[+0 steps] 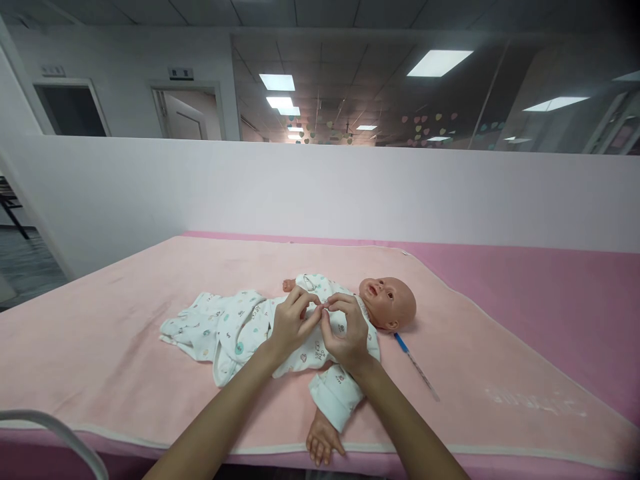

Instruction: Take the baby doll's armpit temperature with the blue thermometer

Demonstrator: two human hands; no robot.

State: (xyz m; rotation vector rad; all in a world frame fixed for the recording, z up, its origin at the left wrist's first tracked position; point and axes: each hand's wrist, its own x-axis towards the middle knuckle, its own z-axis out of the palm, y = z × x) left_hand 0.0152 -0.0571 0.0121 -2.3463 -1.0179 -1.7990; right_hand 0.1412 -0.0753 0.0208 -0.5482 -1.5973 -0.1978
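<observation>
A baby doll (390, 303) lies on its back, head to the right, dressed in a white printed baby outfit (240, 327). Over its chest, my left hand (295, 320) and my right hand (347, 327) meet fingertip to fingertip. Both are closed in a pinch at the front of the outfit. The small bit between the fingertips looks like part of the outfit's fastening, but I cannot make out its kind. Beside the doll's head, touching neither hand, lies a thin clear glass-like thermometer (420, 372) with a blue end.
A peach blanket (125, 280) with a pale edge covers the pink padded table (550, 293). Behind it runs a low white partition (320, 190). A grey curved tube (60, 433) shows at the lower left. The doll's near arm reaches toward the front edge.
</observation>
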